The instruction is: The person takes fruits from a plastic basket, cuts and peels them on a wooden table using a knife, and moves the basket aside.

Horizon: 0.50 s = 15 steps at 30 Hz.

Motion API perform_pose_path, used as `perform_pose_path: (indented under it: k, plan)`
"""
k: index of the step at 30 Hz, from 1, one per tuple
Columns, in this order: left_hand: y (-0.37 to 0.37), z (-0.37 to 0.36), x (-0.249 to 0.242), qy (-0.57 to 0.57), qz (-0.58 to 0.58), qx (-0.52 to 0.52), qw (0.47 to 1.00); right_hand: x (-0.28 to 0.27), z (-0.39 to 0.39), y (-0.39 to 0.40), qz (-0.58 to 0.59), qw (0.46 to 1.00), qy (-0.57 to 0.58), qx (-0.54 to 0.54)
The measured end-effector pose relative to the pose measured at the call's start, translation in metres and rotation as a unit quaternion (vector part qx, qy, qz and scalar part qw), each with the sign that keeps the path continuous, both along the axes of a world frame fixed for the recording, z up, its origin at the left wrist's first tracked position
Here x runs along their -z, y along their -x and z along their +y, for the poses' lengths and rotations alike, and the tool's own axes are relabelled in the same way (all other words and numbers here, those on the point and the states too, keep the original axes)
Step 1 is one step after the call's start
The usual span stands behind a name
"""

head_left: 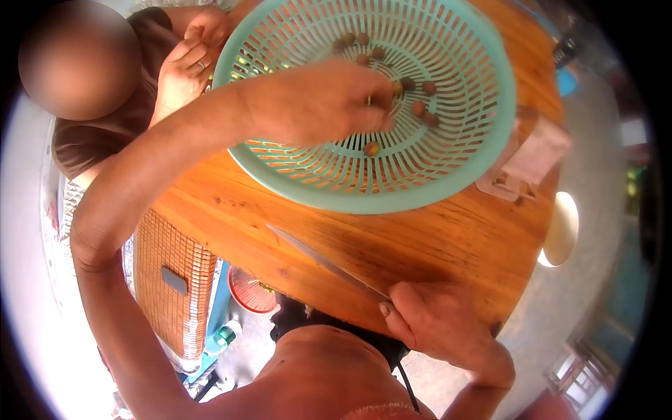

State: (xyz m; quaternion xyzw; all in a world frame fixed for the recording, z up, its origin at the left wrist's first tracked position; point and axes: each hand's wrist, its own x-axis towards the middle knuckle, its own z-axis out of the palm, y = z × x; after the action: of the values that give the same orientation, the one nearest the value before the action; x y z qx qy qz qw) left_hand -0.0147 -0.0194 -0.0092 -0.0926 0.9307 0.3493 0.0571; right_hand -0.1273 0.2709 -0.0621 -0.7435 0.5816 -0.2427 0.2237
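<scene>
Nearest, the right hand is clenched round the handle of a knife, blade flat over the wooden bench — stiff and sharp, best held by the handle. Farther off, the left hand pinches at small round fruits in the teal basket — light, probably firm, likely to roll; its grip looks closed on one, though I cannot tell.

Around the fingers spreads a mint-green slotted basket; brown and yellowish small round fruits lie just beyond them, and warm orange-brown grained wooden table shows below.
</scene>
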Motion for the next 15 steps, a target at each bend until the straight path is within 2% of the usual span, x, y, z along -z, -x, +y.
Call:
perform_pose_path:
  k: [1,2,4,8,12,14,15]
  plan:
    - [-0.002,0.008,-0.006,0.043,-0.101,-0.033,0.993,0.0,0.0,0.0,0.0,1.0,0.0,0.001]
    - [-0.001,0.014,-0.005,0.045,-0.1,-0.031,0.993,0.0,0.0,0.0,0.002,1.0,0.006,0.001]
    - [0.0,0.019,0.002,0.11,-0.173,-0.006,0.979,0.0,0.0,0.0,0.004,1.0,0.016,0.003]
    - [0.004,0.028,0.008,0.137,-0.19,-0.008,0.972,0.001,0.001,0.0,-0.003,1.0,0.018,0.004]
    - [0.004,0.024,0.003,0.181,-0.177,0.011,0.967,0.0,0.001,-0.001,-0.005,1.0,0.012,-0.001]
    - [-0.005,0.003,-0.002,0.111,-0.086,-0.002,0.99,0.001,0.002,-0.001,0.0,1.0,0.016,0.001]
    - [-0.015,0.003,-0.017,0.029,-0.02,-0.079,0.996,0.002,0.002,-0.001,0.004,1.0,0.017,0.004]
